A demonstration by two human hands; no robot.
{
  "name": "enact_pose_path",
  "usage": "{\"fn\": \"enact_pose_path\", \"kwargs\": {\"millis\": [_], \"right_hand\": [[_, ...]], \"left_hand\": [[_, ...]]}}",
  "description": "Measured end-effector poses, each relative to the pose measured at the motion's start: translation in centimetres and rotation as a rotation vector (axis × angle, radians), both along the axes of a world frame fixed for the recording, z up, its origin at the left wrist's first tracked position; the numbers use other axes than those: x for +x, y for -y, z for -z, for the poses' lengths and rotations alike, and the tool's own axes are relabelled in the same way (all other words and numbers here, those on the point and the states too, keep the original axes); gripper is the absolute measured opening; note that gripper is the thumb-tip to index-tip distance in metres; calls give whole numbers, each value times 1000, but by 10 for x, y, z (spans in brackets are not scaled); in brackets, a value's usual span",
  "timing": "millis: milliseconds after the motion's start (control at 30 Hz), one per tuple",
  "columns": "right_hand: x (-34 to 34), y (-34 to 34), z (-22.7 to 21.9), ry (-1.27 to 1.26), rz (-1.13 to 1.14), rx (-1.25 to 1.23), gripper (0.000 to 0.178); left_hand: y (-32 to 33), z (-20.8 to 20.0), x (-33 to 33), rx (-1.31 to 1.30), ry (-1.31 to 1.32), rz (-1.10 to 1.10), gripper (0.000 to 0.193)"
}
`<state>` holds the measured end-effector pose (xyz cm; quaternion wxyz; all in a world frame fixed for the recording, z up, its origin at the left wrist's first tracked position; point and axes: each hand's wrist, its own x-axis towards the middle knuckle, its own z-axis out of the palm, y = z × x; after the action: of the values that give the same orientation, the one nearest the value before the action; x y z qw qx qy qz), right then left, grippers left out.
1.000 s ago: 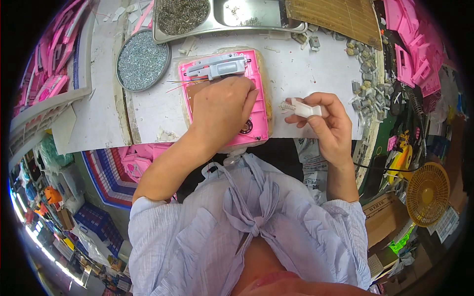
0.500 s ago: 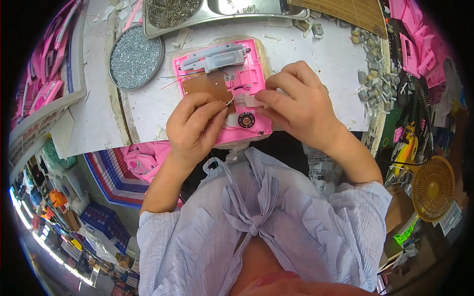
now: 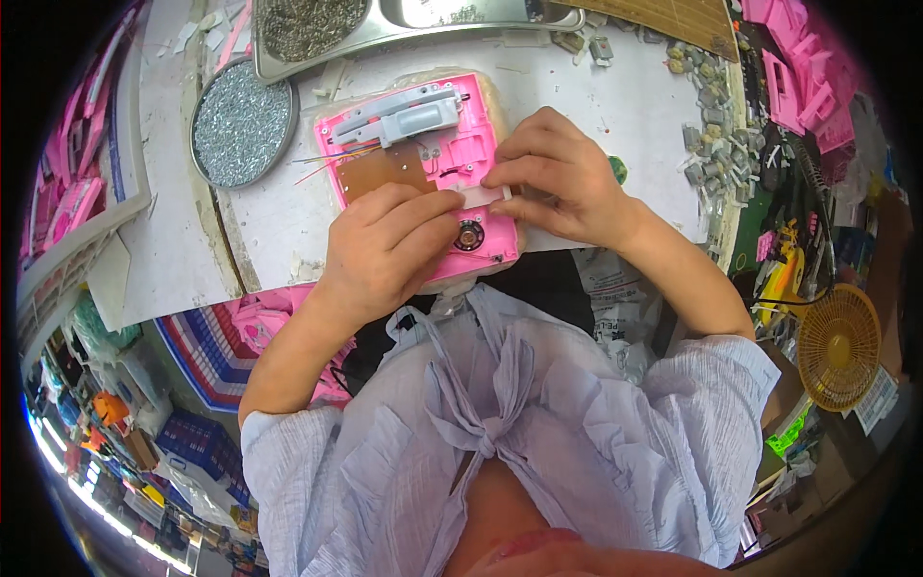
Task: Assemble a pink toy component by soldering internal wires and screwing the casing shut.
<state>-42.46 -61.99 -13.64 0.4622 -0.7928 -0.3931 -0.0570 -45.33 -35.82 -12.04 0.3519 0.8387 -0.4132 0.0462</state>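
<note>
white tabletop (image 3: 615, 111): r hand (image 3: 567, 183) pinching white pc (image 3: 484, 196) over pink shell (image 3: 468, 151); l hand (image 3: 385, 245) palm-down, curled, can't tell grip.

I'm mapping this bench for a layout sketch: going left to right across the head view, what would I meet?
Pink plastic parts → mound of small silvery pieces → left hand → right hand → scattered grey blocks → yellow fan.

The table (image 3: 639, 111) bears a steel tray (image 3: 385, 40) at its far edge, grey parts (image 3: 711, 139) along the right, a pad (image 3: 496, 108) near the front
</note>
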Motion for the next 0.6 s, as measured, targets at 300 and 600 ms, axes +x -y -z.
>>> {"fn": "enact_pose_path", "kwargs": {"millis": [300, 600], "right_hand": [[-10, -20, -22, -1, 97, -210, 27], [-15, -17, -26, 2, 119, -265, 23]], "left_hand": [[2, -2, 2, 30, -1, 27, 27], [0, -5, 4, 45, -61, 51, 30]]}}
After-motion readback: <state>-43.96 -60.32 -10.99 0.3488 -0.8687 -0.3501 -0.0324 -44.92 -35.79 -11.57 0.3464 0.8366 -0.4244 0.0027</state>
